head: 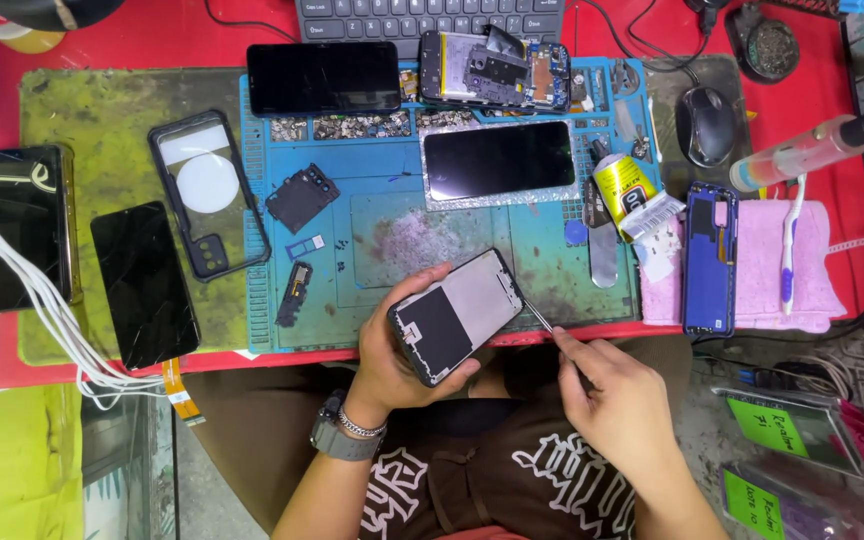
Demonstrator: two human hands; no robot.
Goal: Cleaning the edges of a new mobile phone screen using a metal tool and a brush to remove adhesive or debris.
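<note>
My left hand [392, 350] grips a bare phone frame [457, 315] with its grey and black inner side facing up, just over the near edge of the blue repair mat [372, 240]. My right hand [617, 395] pinches thin metal tweezers [540, 318], whose tip touches the frame's right edge. A watch and a chain bracelet sit on my left wrist.
On the mat lie a black screen [322, 78], an opened phone showing its boards [495, 70], a second screen [499, 160], a small black cover [302, 197] and a yellow glue tube [627, 195]. A clear phone case [207, 195] and two phones [142, 285] lie left. A blue phone frame [710, 258] rests on a pink cloth, with a mouse [706, 125] behind.
</note>
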